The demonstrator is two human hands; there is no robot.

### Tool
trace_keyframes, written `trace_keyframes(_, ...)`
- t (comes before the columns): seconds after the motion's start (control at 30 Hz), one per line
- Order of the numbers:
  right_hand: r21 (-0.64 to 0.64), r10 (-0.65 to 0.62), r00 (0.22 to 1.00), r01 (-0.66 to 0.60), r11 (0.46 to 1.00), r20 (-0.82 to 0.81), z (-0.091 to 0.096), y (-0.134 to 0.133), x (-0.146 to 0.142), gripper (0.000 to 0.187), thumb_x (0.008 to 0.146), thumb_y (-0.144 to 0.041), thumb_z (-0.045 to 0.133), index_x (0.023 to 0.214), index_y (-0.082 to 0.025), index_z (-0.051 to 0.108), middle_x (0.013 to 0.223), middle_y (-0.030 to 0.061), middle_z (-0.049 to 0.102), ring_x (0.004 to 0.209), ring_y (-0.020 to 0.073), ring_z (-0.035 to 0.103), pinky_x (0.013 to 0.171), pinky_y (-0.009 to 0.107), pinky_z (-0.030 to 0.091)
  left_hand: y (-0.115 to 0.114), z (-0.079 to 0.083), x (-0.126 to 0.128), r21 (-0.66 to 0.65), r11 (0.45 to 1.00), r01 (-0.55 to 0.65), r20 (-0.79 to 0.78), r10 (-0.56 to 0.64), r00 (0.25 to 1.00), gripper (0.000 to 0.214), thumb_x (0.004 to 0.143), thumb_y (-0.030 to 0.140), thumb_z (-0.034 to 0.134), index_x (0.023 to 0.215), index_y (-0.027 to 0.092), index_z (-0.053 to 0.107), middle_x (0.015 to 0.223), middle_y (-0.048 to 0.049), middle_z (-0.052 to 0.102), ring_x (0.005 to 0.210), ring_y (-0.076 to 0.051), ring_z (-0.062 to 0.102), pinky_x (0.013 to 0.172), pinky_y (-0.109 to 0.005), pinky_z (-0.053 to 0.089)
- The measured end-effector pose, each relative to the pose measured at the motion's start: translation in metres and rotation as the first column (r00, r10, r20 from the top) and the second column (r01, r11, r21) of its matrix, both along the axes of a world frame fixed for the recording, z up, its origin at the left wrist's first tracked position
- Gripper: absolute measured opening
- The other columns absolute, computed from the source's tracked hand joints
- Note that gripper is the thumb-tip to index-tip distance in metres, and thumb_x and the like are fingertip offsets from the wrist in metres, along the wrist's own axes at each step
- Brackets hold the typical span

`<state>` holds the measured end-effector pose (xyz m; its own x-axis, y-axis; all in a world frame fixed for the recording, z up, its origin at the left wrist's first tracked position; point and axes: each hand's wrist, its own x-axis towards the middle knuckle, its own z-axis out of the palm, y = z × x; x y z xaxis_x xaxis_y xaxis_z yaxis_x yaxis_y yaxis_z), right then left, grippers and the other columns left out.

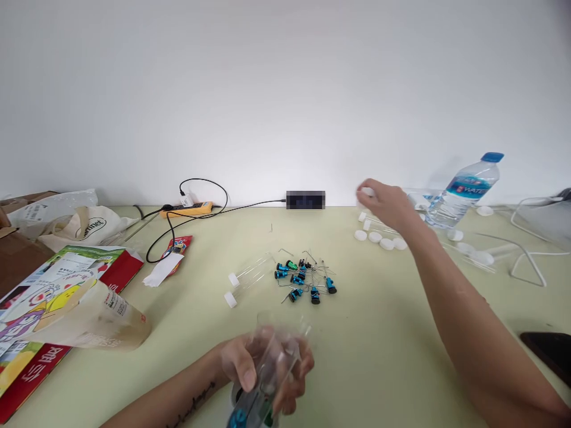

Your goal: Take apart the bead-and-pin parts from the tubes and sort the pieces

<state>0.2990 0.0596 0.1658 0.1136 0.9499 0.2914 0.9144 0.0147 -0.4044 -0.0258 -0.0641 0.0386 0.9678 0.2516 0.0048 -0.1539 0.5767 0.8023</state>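
Observation:
My left hand [263,371] is closed around a clear plastic tube [274,362] near the table's front edge; blue parts show at the tube's lower end. My right hand [386,202] is stretched far out to the back right, its fingers pinched on a small white cap [366,191], above a row of loose white caps [379,238]. A heap of small blue components with wire legs [306,276] lies mid-table. Two capped clear tubes [247,279] lie just left of that heap.
A water bottle [466,190] stands at the back right among more clear tubes [479,255] and white cables [529,255]. An orange power strip [187,209] with black cable sits by the wall. Printed boxes [49,297] and bags [75,223] crowd the left. A dark phone [551,351] lies at right.

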Motion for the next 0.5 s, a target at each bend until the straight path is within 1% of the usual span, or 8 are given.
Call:
trace_keyframes(0.07,-0.010,-0.122,0.992,0.122,0.992,0.030,-0.018,0.018,0.033,0.026,0.085,-0.036,0.042,0.096,-0.016,0.056,0.079,0.0170,0.059,0.083,0.0324,0.053,0.071,0.043,0.034,0.005,0.011,-0.005,-0.031,0.998,-0.060,0.029,0.061,0.998,0.046,0.041,0.041,0.078,0.074,0.012,0.066,0.078,-0.0075,0.052,0.068,-0.016,0.049,0.058,-0.029,0.044)
trace_keyframes(0.17,-0.055,-0.213,0.976,0.215,0.975,0.044,-0.044,0.030,0.064,0.029,0.083,-0.037,0.042,0.094,-0.014,0.056,0.086,0.0231,0.058,0.093,0.0411,0.051,0.073,0.048,0.033,0.014,0.021,-0.011,-0.004,0.982,-0.189,0.041,0.189,0.981,0.039,0.048,0.036,0.075,0.074,0.008,0.067,0.090,-0.0108,0.051,0.074,-0.016,0.049,0.066,-0.029,0.045)
trace_keyframes(0.23,-0.068,-0.242,0.969,0.244,0.967,0.047,-0.052,0.032,0.073,0.036,0.082,-0.042,0.043,0.102,-0.013,0.053,0.098,0.0268,0.054,0.101,0.0460,0.047,0.075,0.051,0.033,0.019,0.022,-0.014,0.001,0.969,-0.248,0.069,0.247,0.966,0.036,0.053,0.037,0.071,0.071,0.007,0.067,0.100,-0.0119,0.047,0.075,-0.016,0.051,0.067,-0.031,0.046)
trace_keyframes(0.3,-0.076,-0.236,0.971,0.239,0.968,0.044,-0.047,0.031,0.071,0.043,0.080,-0.046,0.046,0.108,-0.013,0.050,0.107,0.0281,0.050,0.105,0.0486,0.043,0.076,0.054,0.032,0.023,0.021,-0.016,-0.019,0.958,-0.285,0.096,0.286,0.953,0.035,0.057,0.039,0.067,0.069,0.007,0.066,0.105,-0.0118,0.043,0.076,-0.017,0.052,0.065,-0.032,0.047)
trace_keyframes(0.37,-0.097,-0.152,0.988,0.154,0.983,0.025,-0.031,0.026,0.057,0.045,0.080,-0.047,0.050,0.111,-0.014,0.049,0.107,0.0258,0.051,0.107,0.0463,0.042,0.077,0.055,0.032,0.025,0.019,-0.017,-0.042,0.951,-0.307,0.103,0.309,0.945,0.036,0.057,0.041,0.065,0.067,0.006,0.066,0.105,-0.0114,0.042,0.076,-0.019,0.052,0.063,-0.034,0.048)
trace_keyframes(0.43,-0.136,0.047,0.999,-0.050,0.989,-0.022,-0.012,0.014,0.029,0.042,0.083,-0.047,0.050,0.111,-0.017,0.050,0.105,0.0209,0.055,0.105,0.0377,0.046,0.079,0.048,0.036,0.027,0.016,-0.017,-0.054,0.949,-0.311,0.098,0.315,0.944,0.036,0.057,0.041,0.064,0.066,0.006,0.065,0.104,-0.0109,0.042,0.075,-0.019,0.052,0.062,-0.034,0.048)
trace_keyframes(0.47,-0.165,0.163,0.985,-0.171,0.971,-0.060,-0.004,0.006,0.012,0.041,0.086,-0.049,0.046,0.111,-0.018,0.052,0.104,0.0186,0.057,0.099,0.0317,0.051,0.077,0.043,0.039,0.027,0.015,-0.018,-0.062,0.950,-0.306,0.098,0.310,0.945,0.036,0.056,0.041,0.065,0.066,0.006,0.066,0.103,-0.0105,0.042,0.074,-0.018,0.052,0.061,-0.033,0.048)
trace_keyframes(0.5,-0.210,0.293,0.949,-0.312,0.927,-0.116,0.001,-0.005,-0.008,0.039,0.089,-0.050,0.042,0.110,-0.019,0.055,0.103,0.0151,0.060,0.090,0.0252,0.056,0.072,0.037,0.042,0.028,0.014,-0.019,-0.070,0.953,-0.295,0.100,0.301,0.948,0.036,0.056,0.041,0.065,0.066,0.006,0.066,0.103,-0.0101,0.041,0.073,-0.017,0.051,0.060,-0.031,0.047)
